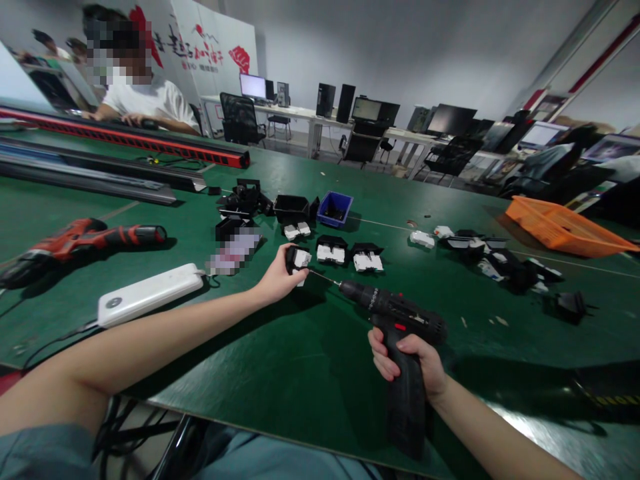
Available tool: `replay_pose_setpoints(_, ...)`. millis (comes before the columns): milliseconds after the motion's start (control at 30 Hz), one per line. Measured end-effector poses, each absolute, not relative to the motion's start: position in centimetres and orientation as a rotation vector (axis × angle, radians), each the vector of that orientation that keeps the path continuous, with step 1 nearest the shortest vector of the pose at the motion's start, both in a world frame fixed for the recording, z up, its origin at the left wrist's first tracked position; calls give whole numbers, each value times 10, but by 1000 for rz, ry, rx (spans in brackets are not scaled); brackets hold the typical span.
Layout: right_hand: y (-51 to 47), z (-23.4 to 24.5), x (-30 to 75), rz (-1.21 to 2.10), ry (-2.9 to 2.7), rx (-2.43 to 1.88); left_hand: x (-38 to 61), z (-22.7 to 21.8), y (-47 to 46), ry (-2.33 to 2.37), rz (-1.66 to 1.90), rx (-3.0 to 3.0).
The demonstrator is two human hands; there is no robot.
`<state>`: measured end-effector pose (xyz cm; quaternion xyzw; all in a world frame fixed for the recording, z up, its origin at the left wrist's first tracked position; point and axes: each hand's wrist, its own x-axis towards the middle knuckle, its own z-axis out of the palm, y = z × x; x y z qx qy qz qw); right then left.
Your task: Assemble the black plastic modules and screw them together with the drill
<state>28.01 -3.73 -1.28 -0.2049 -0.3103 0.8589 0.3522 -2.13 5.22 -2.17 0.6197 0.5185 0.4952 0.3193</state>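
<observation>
My right hand is wrapped round the grip of a black cordless drill. The drill's thin bit points left, its tip at or very near a small black-and-white plastic part. That part is pinched between the thumb and fingers of my left hand, held up over the green table. Just beyond it sit two similar black-and-white parts, one in the middle and one to its right. Whether the bit touches the part or a screw, I cannot tell.
A blue bin and a black bin stand behind the parts. At left lie a red-and-black power tool and a white power bank. More parts and an orange basket are at right. A person sits across the table.
</observation>
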Motion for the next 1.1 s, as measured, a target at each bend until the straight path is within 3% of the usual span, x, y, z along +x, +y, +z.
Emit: replay_pose_setpoints(1100,-38,-13,283,2244,-897,-512,-18,-27,51,1278,1328,1633)
